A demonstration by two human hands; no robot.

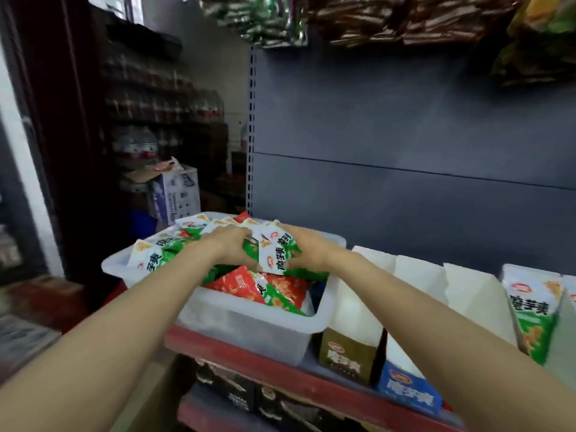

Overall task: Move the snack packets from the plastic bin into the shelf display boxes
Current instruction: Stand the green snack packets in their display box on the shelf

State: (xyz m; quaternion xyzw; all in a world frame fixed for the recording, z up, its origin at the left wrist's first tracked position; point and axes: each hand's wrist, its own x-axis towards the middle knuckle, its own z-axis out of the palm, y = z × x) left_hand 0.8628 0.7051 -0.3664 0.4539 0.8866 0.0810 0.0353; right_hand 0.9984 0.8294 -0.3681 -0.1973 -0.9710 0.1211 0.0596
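Observation:
A translucent plastic bin [249,325] sits on the red-edged shelf, heaped with green-and-white and red snack packets [249,285]. Both my hands are inside the bin, over the heap. My left hand [233,241] and my right hand [307,247] together grip a bunch of green-and-white packets [276,254] held between them. To the right of the bin stand display boxes: a gold-fronted one [349,353], a blue-fronted one [411,391] and a white one [473,294]. Further right, a display box holds upright green packets [533,307].
The grey shelf back panel [405,135] rises behind the boxes. Bagged snacks hang from the shelf above [358,17]. A white carton [177,194] and stacked goods stand at the left rear. Dark boxes [249,397] sit on the shelf below.

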